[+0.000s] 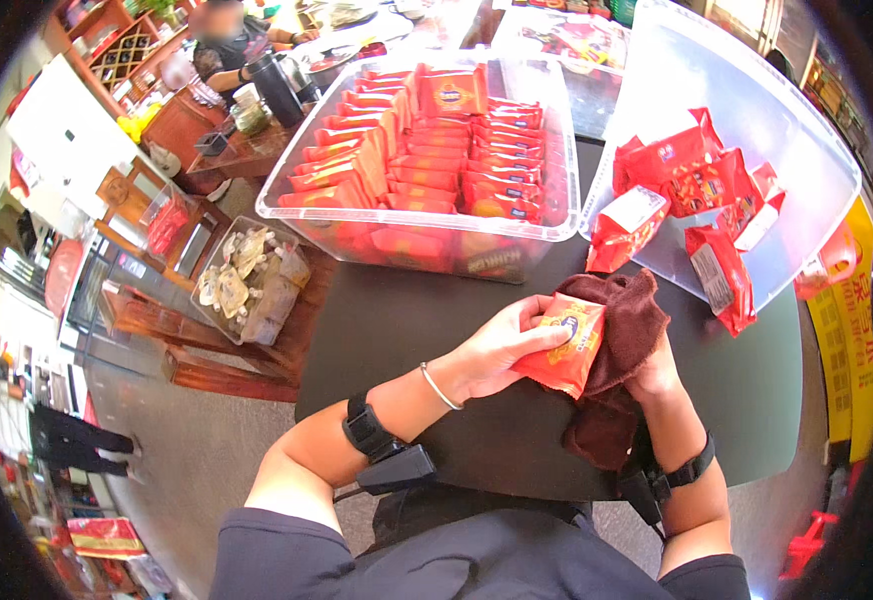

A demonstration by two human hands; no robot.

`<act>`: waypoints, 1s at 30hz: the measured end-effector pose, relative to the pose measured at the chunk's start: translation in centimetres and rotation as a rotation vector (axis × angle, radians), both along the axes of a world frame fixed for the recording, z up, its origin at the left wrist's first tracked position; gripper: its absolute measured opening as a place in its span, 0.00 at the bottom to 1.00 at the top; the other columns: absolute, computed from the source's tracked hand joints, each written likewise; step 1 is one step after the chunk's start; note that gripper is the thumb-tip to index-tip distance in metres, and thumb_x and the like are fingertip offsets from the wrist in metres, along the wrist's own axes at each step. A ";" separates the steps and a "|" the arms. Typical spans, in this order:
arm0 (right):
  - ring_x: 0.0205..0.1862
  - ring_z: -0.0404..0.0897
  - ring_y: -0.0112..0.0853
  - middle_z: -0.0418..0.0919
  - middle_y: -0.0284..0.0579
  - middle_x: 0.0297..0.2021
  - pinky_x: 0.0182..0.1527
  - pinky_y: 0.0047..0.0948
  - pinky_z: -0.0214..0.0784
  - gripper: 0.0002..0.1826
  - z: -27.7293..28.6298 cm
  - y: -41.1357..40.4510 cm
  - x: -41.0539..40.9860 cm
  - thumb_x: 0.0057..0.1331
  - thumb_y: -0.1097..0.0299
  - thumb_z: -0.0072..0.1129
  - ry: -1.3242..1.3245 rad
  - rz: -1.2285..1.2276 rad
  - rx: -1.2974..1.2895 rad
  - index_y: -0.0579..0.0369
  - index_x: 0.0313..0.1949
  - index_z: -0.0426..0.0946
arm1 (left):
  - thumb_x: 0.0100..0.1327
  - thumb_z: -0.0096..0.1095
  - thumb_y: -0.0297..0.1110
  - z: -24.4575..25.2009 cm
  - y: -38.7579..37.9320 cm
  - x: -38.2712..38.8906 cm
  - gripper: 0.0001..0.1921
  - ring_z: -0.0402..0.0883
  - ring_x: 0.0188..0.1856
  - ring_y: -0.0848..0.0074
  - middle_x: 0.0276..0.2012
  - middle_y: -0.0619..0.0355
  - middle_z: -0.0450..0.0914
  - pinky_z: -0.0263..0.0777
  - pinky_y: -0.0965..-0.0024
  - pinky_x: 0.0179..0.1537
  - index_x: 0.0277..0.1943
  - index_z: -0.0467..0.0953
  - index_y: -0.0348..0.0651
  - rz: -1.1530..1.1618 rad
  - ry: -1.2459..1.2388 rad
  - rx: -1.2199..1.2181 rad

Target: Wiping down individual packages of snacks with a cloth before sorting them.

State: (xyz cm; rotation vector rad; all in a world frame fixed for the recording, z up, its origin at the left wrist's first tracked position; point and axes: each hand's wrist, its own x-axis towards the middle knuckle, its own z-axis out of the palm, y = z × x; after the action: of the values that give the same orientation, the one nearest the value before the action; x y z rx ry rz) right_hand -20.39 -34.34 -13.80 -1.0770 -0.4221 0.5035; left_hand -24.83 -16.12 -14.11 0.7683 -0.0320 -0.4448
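Note:
My left hand (502,349) grips a red sealed packet (568,345) by its left side, thumb across the printed front. A dark brown cloth (626,319) hangs over my right hand (654,373) and touches the packet's right edge; most of the right fingers are hidden by it. Beyond my hands, a clear plastic bin (414,225) holds rows of similar red packets (425,161) standing on edge. To the right, a translucent plastic lid (781,142) carries several loose red packets (699,180) lying at odd angles.
Everything sits on a dark table (406,330) with a rounded edge. On wooden furniture at left stands a clear tub (253,281) of bagged items. A seated person (230,52) is at another table behind, near a black flask (275,90). A yellow banner (841,360) hangs at right.

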 end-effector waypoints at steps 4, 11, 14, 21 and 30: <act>0.49 0.70 0.34 0.68 0.46 0.49 0.53 0.34 0.63 0.25 0.2 0.1 -0.2 0.61 0.58 0.49 0.158 -0.065 0.077 0.61 0.53 0.60 | 0.59 0.57 0.30 -0.5 0.0 -0.1 0.18 0.75 0.43 0.78 0.42 0.56 0.72 0.71 0.72 0.45 0.49 0.61 0.37 0.064 0.051 -0.008; 0.50 0.66 0.28 0.65 0.40 0.49 0.54 0.29 0.58 0.25 -2.2 -0.9 0.3 0.59 0.61 0.51 0.023 -0.080 0.053 0.57 0.54 0.59 | 0.59 0.56 0.29 0.2 -0.5 -0.7 0.17 0.72 0.44 0.83 0.38 0.59 0.74 0.66 0.76 0.47 0.49 0.62 0.38 -0.039 -0.248 0.204; 0.51 0.65 0.27 0.66 0.40 0.49 0.53 0.29 0.58 0.26 0.3 0.3 0.3 0.56 0.64 0.54 0.026 0.123 0.008 0.57 0.53 0.60 | 0.56 0.61 0.32 -0.9 -0.3 -0.6 0.20 0.72 0.42 0.82 0.38 0.58 0.74 0.66 0.75 0.46 0.48 0.63 0.38 0.016 -0.303 0.340; 0.45 0.71 0.31 0.70 0.45 0.45 0.47 0.29 0.65 0.22 1.1 1.0 0.7 0.58 0.65 0.51 -0.114 -0.061 -0.319 0.58 0.50 0.58 | 0.52 0.65 0.32 -0.7 -0.5 -0.4 0.21 0.73 0.41 0.82 0.36 0.57 0.74 0.68 0.77 0.43 0.45 0.63 0.36 0.169 -0.266 0.332; 0.47 0.68 0.32 0.67 0.46 0.45 0.51 0.29 0.61 0.34 1.1 0.7 -0.5 0.50 0.61 0.61 -0.075 -0.005 -0.109 0.55 0.51 0.53 | 0.48 0.69 0.29 -0.2 -1.2 -0.4 0.24 0.71 0.35 0.82 0.33 0.58 0.72 0.68 0.78 0.38 0.45 0.62 0.38 0.175 -0.328 0.491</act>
State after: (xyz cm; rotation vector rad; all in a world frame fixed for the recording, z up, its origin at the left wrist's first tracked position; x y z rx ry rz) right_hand -20.84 -33.59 -12.71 -1.2045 -0.4615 0.4873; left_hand -25.25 -17.30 -14.33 1.3112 -0.1649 -0.1529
